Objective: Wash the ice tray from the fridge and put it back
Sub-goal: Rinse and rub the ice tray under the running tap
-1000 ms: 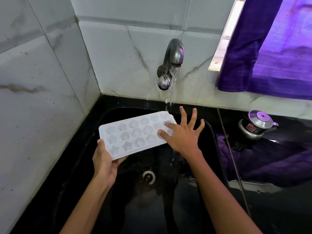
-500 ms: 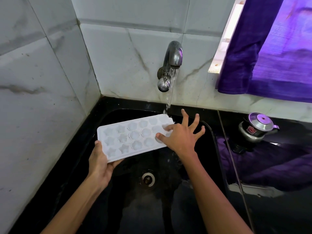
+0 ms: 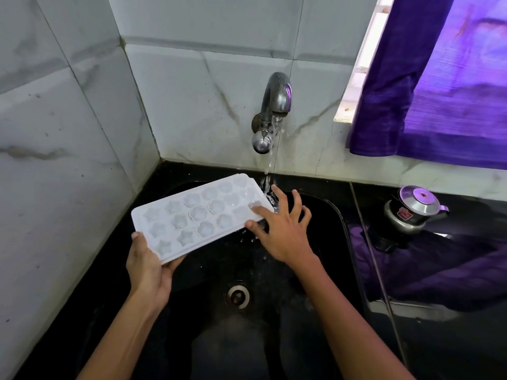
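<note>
Fingers of the left hand (image 3: 148, 267) are wrapped under the near-left corner of the tray (image 3: 197, 218), thumb on the left rim, so the tray is gripped there. Right hand (image 3: 282, 231) is splayed wide, nothing held: index fingertip is pressed flat on the tray's far-right corner cell, thumb is laid against the right edge just below it, remaining fingers are spread apart past the tray's right end. Tray is held above the sink (image 3: 337, 215), cells up, far-right end raised a little, between the two hands. Cells are moulded as stars and flowers. Water (image 3: 267, 171) is running from the tap (image 3: 271, 111) and is landing just beyond the right fingertips, at the tray's far-right corner; splash is seen around the right fingers. Drain (image 3: 238, 296) is sited below the right wrist, nearer the body. Well right of the right fingers, a small steel pot (image 3: 414, 212) is stood on the black counter (image 3: 439, 338). A purple curtain (image 3: 444, 86) is hung above it.
</note>
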